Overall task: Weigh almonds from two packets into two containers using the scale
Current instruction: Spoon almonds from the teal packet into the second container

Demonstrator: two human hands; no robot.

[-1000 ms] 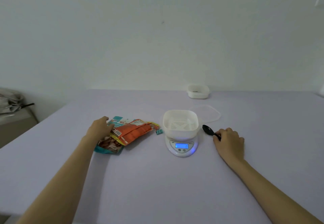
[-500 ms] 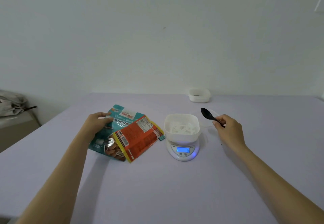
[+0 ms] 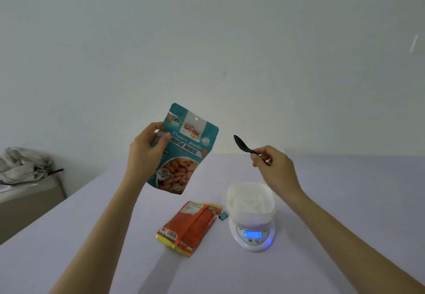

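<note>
My left hand (image 3: 147, 151) holds a teal packet of roasted almonds (image 3: 184, 151) upright in the air, gripped at its left edge. A black spoon (image 3: 247, 148) is pinched by its handle in my right hand (image 3: 273, 167), raised above the scale with the bowl pointing left. An orange and yellow packet (image 3: 190, 227) lies flat on the table. Right of it stands a white round scale (image 3: 253, 236) with a lit blue display. A white square container (image 3: 250, 204) sits on the scale. The second container is mostly hidden behind my right hand.
A small teal binder clip (image 3: 223, 215) lies between the orange packet and the scale. The lilac table (image 3: 345, 201) runs to a pale wall. At the left, beyond the table's edge, a low cabinet (image 3: 27, 199) carries crumpled grey cloth (image 3: 23, 164).
My left hand lifted the teal packet off the table and stood it upright; the orange packet stayed down. My right hand picked up the spoon and raised it. The camera tilted upward.
</note>
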